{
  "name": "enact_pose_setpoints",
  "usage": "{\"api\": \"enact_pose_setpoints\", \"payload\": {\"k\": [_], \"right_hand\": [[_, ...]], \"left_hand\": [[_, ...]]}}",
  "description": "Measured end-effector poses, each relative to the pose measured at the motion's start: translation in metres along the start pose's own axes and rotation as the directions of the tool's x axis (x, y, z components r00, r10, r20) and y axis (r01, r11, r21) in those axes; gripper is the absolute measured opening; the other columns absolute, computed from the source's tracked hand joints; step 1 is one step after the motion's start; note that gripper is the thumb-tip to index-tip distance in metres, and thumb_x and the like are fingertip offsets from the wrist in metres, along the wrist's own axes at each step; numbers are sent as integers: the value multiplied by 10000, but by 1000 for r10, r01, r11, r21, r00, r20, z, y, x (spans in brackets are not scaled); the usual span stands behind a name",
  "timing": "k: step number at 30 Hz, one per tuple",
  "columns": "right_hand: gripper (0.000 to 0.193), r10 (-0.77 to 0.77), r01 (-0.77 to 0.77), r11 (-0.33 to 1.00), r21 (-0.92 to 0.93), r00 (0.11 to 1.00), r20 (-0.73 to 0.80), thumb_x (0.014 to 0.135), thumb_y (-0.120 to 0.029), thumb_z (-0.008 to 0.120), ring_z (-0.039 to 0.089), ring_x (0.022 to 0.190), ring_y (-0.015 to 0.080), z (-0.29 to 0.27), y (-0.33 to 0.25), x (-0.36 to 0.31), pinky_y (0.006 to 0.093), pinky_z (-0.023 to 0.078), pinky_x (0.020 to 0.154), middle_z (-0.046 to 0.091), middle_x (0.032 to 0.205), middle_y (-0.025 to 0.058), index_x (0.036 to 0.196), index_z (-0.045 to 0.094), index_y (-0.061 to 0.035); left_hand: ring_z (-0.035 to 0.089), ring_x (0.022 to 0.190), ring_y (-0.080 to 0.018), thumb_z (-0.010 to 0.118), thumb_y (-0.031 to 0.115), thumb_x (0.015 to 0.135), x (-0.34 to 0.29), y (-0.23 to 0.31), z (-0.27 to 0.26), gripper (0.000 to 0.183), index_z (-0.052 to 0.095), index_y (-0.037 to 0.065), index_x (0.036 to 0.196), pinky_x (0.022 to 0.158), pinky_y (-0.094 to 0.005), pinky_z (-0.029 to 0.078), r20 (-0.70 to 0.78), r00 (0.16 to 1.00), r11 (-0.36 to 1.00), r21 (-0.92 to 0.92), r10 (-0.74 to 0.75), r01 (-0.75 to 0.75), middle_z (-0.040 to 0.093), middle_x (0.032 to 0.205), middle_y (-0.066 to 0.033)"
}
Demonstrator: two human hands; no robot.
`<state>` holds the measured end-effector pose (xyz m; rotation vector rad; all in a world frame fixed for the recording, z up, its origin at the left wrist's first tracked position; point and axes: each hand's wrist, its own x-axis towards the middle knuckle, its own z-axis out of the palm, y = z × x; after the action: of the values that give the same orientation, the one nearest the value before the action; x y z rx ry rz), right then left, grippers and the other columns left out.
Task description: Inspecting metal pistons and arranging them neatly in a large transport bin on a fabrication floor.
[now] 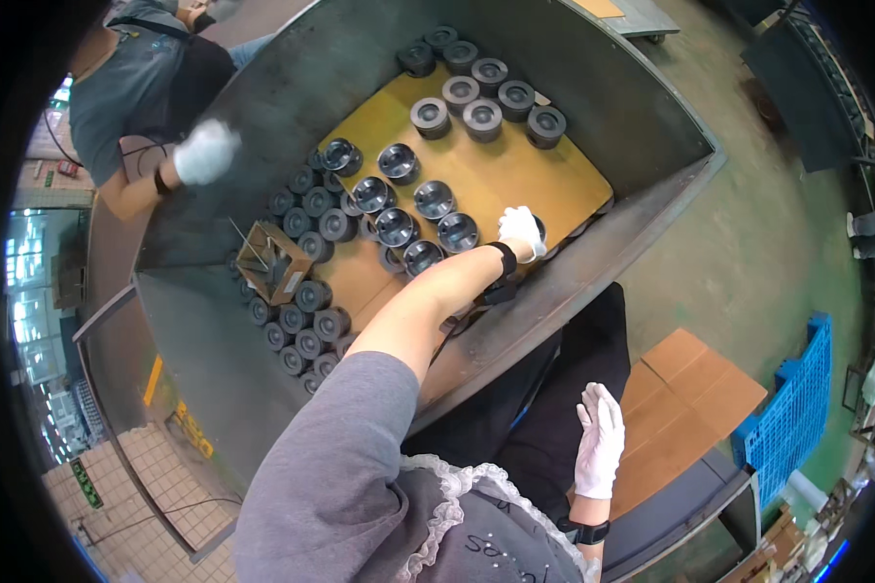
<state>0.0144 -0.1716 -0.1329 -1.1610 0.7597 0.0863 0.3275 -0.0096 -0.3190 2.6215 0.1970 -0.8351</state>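
My left hand [522, 233], in a white glove, reaches into the grey metal bin [642, 209]. Its fingers are curled at an engine piston [541, 231] that shows only partly behind the glove. That piston is at the near right edge of a yellowish-brown sheet [501, 185]. Shiny pistons [458, 232] stand in rows left of this hand, and darker ones [482, 119] are grouped at the sheet's far end. Outside the bin, my right hand [600, 442], also gloved, is raised with its fingers stretched out and nothing in it.
More pistons [309, 343] fill the bin's left side around a small open cardboard box [274, 260]. A co-worker's gloved hand [206, 153] is over the bin's far left wall. Flat cardboard [690, 408] and a blue plastic pallet [792, 413] lie at right.
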Motion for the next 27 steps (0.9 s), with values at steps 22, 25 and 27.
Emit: {"api": "enact_pose_setpoints", "payload": {"k": [22,25,27], "right_hand": [[373,-118,128,747,-652,991,59,1040,-262,581,603,1243,219,41,4,-54,356,429,1107,670,1305,115,1309,641,-10],[352,-130,85,686,-723,991,-7,1034,-243,588,605,1243,225,38,-1,-69,366,430,1104,672,1307,119,1311,646,-33],[345,-140,68,639,-766,990,-29,1032,-237,591,608,1241,226,33,-5,-77,365,433,1101,675,1304,119,1311,648,-43]], "left_hand": [[468,1324,-379,634,230,860,-247,-395,127,506,579,125,1351,1153,-601,288,403,790,538,580,462,-611,557,1351,-134],[435,1364,-396,484,174,974,-247,-409,159,432,564,134,1397,1141,-601,312,405,838,612,574,366,-544,534,1405,-152],[470,1314,-376,502,181,968,-247,-427,172,384,613,152,1335,1078,-608,370,348,857,580,632,381,-514,544,1384,-142]]}}
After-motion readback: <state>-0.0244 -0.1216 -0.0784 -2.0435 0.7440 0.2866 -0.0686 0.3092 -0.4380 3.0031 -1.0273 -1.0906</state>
